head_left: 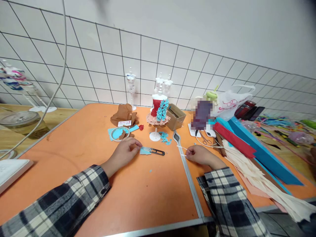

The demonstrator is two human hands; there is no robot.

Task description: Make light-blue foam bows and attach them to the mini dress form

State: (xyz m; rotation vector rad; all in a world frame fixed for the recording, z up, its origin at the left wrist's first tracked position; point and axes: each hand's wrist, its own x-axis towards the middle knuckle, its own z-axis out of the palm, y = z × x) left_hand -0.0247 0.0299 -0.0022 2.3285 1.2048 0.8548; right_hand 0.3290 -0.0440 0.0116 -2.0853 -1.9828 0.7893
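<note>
My left hand (126,152) rests low over the orange table, thumb and fingers curled together; anything between the tips is too small to make out. Just right of those fingertips lies a light-blue scrap (145,151), with black-handled thread snips (157,151) across it. My right hand (200,154) pinches a thin white strip (182,147) near the grey table seam. Behind, between both hands, stands a small white dress form (159,96) wearing a red bodice, blue ruffles and a peach frilled skirt. Blue pleated scraps (165,137) lie by its base.
Brown fabric (123,114) and a ring-shaped roll (120,134) sit at back left. A cardboard box (175,117) stands behind the dress form. On the right are scissors (206,140), cream strips (243,161), blue sheets (266,154) and a plastic bag (230,102).
</note>
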